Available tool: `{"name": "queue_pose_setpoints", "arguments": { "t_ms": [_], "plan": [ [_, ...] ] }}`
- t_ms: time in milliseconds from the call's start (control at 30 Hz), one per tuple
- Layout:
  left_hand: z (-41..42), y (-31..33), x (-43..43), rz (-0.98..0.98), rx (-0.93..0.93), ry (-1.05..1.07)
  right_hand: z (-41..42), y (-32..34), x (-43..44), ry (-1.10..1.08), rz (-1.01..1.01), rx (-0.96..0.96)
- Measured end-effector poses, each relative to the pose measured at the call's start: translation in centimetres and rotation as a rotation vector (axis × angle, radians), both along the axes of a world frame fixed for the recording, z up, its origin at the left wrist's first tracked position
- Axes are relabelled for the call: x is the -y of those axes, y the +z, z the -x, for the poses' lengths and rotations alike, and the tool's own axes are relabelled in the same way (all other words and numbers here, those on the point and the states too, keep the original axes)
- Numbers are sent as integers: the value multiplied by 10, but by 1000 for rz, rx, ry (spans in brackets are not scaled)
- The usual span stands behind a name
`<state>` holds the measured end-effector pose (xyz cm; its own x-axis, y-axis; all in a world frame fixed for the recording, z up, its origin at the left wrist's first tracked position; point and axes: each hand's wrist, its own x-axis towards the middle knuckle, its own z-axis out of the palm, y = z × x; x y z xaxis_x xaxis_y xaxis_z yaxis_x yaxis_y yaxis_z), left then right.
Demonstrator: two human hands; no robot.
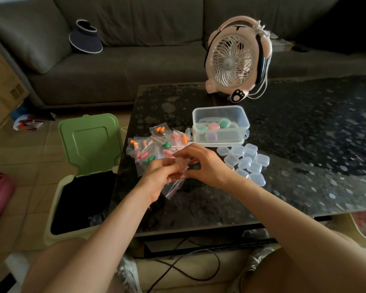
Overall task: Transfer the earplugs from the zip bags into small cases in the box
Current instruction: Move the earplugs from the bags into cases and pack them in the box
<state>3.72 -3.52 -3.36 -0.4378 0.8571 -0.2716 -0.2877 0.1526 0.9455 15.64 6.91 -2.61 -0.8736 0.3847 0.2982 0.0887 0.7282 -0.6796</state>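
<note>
Dark table [304, 144], zip bag [174, 188] between left hand [159, 178] and right hand [205, 163]

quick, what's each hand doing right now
Left hand: grips a clear zip bag.
Right hand: fingers curled at the bag's top; hold cannot be told.

Bags [154, 144] left of box [239, 115] — cases [246, 160] before.

Clear item [181, 163] pinched by the right hand [205, 163]: blurred, unidentifiable. Zip bag [174, 187] gripped in the left hand [156, 178]: largely covered, contents indiscernible.
</note>
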Motion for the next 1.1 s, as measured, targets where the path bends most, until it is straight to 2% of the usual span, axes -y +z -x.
{"name": "queue_pose_setpoints", "arguments": {
  "t_ms": [200,400,700,867,1033,1100],
  "plan": [
    [4,-2,1,35,-22,-64,-1,0,-7,20,7,16],
    [3,-4,0,11,-21,-21,-1,2,-8,-9,-9,-9],
    [2,4,4,50,-143,-106,-9,14,-17,-97,229,-73],
    [1,1,3,89,-162,-142,-10,15,-20,-100,208,-52],
    [-3,5,4,75,-216,-219,-6,10,-14,-106,42,-33],
    [-5,6,5,78,-226,-210,-5,8,-12,-84,35,-30]
  ]
}}
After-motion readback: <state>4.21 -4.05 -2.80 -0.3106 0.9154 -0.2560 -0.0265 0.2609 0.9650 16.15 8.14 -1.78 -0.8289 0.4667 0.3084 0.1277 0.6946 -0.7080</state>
